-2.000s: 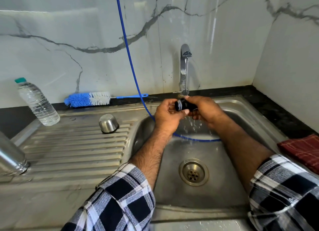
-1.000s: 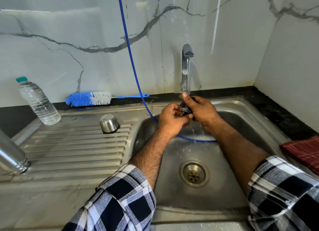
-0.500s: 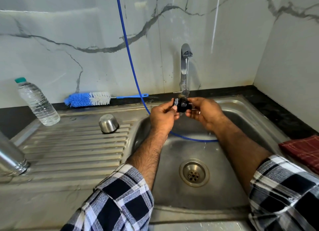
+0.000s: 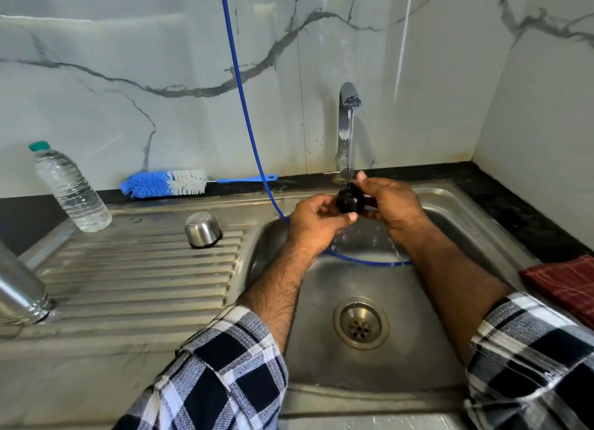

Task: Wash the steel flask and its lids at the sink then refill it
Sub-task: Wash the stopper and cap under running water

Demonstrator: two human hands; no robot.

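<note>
Under the running chrome tap [image 4: 347, 121], over the steel sink basin [image 4: 369, 375] — small black round flask stopper [image 4: 349, 201] held between both hands, being rinsed.

Pinched from the left by the left hand [image 4: 316, 217], thumb beneath it; cupped and gripped from the right by the right hand [image 4: 390, 201], index finger raised near the stream. Stopper touching both hands, neither clearly nearer; its axis hard to read, seemingly tipped up toward the water. Off on the ribbed draining board [image 4: 138, 269]: upturned steel cup lid [image 4: 203, 229] to the left, steel flask body [image 4: 19, 288] far left at the frame edge — probably a left-hand reach next, though only a guess.
</note>
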